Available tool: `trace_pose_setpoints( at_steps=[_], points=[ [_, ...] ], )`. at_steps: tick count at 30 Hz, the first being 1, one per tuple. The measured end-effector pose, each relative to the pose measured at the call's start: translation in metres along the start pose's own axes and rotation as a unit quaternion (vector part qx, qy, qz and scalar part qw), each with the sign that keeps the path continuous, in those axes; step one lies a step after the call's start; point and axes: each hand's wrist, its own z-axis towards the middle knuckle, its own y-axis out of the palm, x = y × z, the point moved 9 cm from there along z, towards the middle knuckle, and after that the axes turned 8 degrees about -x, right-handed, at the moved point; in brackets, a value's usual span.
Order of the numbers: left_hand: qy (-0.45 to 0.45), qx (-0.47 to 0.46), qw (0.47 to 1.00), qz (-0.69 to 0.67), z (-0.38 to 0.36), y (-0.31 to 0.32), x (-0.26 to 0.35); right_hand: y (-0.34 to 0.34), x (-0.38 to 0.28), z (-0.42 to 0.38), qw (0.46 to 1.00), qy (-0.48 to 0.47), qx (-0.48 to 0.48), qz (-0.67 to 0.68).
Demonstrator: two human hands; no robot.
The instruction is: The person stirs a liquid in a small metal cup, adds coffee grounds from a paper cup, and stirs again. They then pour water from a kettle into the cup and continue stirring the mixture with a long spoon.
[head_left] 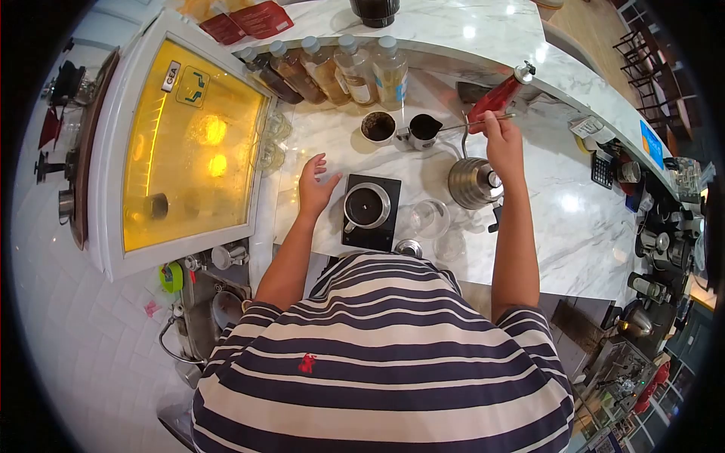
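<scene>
My right hand (500,136) pinches a thin metal stick (476,123), whose far end points left toward a small dark-filled pitcher (424,130). Below that hand stands a steel gooseneck kettle (471,183). My left hand (317,185) is raised with its fingers apart, holding nothing, just left of a black scale (384,234). On the scale sits a round metal vessel (366,205) with dark contents. A cup with dark grounds (377,127) is beside the pitcher. An empty-looking glass vessel (429,219) stands between scale and kettle.
Several capped bottles (349,68) line the counter's back edge. A red bottle (504,94) leans behind my right hand. A yellow-lit cabinet (192,147) stands at the left, with glasses (273,143) beside it. A calculator (602,168) lies at the right.
</scene>
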Motion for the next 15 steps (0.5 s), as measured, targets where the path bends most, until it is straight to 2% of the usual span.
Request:
trace_pose_setpoints(
  at_steps=[6, 9, 12, 15],
  points=[
    [0.016, 0.031, 0.999, 0.03, -0.037, -0.004, -0.013, 0.007, 0.014, -0.002, 1.0, -0.019, -0.013, -0.007],
    [0.026, 0.047, 0.998, 0.041, -0.052, -0.005, -0.015, 0.005, 0.011, -0.005, 1.0, -0.019, 0.012, 0.012],
    [0.055, 0.074, 0.994, 0.05, -0.061, -0.007, -0.011, 0.001, 0.017, -0.004, 1.0, -0.005, 0.014, 0.016],
    [0.048, 0.078, 0.995, 0.041, -0.066, -0.008, -0.013, -0.002, 0.029, 0.0, 0.997, 0.035, 0.008, 0.066]
  ],
)
